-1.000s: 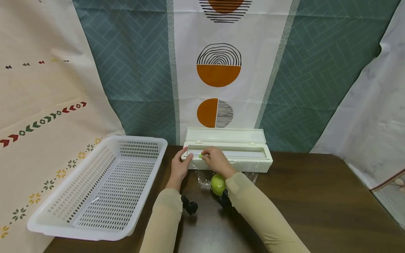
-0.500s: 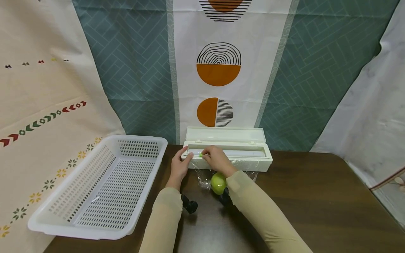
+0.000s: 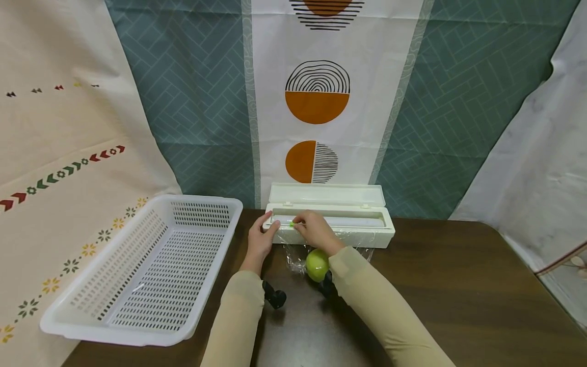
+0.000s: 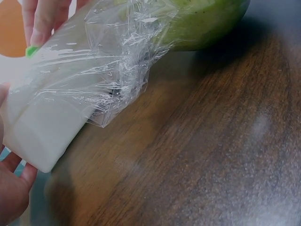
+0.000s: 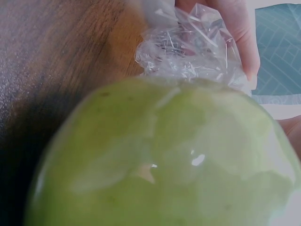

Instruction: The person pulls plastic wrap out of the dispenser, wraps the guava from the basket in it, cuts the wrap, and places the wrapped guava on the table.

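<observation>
A long white cling film box (image 3: pixel 367 240) stands at the table's back with its lid raised and a roll inside. My left hand (image 3: pixel 259 243) grips its left end, thumb along the top edge and fingers on the side and underneath (image 4: pixel 14 193). With thumb and fingertips, my right hand (image 3: pixel 317 233) pinches a small bright green slider (image 4: pixel 31 50) on the front edge, near the left end. Clear cling film (image 4: pixel 124 66) hangs over the box front, crumpled at its lower edge. It runs to a round green fruit (image 3: pixel 317 265), which has glossy film over it, below my right wrist.
A white perforated plastic basket (image 3: pixel 183 326) stands to the left, with a small pale strip (image 3: pixel 138 287) inside. The brown wooden table (image 3: pixel 458 295) extends to the right. Patterned cloths (image 3: pixel 202 102) hang behind and at both sides. A black wrist-camera mount (image 3: pixel 275 298) is under each forearm.
Both hands, the box, the slider and the fruit hold nearly the same places. The head view has tilted very slightly.
</observation>
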Motion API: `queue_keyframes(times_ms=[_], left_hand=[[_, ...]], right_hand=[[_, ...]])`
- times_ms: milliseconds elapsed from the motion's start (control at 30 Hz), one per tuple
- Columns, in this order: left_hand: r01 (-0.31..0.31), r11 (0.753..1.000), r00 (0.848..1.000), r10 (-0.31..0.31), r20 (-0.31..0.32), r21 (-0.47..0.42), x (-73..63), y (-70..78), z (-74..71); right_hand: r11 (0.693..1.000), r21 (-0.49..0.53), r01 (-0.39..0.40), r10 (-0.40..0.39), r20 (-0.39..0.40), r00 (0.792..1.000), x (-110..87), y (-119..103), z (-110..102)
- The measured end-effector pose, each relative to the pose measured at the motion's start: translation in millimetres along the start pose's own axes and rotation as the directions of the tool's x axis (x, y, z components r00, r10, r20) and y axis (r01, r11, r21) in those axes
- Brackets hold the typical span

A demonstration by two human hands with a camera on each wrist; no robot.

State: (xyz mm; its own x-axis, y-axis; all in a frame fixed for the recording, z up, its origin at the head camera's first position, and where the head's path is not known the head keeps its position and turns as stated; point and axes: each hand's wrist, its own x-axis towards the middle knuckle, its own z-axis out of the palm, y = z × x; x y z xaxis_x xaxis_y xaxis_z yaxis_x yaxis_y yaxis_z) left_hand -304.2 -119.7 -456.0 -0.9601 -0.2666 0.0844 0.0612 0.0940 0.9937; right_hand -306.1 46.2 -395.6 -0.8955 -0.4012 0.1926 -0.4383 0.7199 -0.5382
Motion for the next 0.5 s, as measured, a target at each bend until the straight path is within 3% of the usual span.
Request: queue_keyframes(times_ms=[500], left_hand=[[-0.017, 1.000, 1.000, 0.017, -0.006, 0.020, -0.7, 0.4, -0.1]], right_hand=[[0.999, -0.009, 0.044, -0.044, -0.010, 0.999, -1.8, 1.7, -2.3]])
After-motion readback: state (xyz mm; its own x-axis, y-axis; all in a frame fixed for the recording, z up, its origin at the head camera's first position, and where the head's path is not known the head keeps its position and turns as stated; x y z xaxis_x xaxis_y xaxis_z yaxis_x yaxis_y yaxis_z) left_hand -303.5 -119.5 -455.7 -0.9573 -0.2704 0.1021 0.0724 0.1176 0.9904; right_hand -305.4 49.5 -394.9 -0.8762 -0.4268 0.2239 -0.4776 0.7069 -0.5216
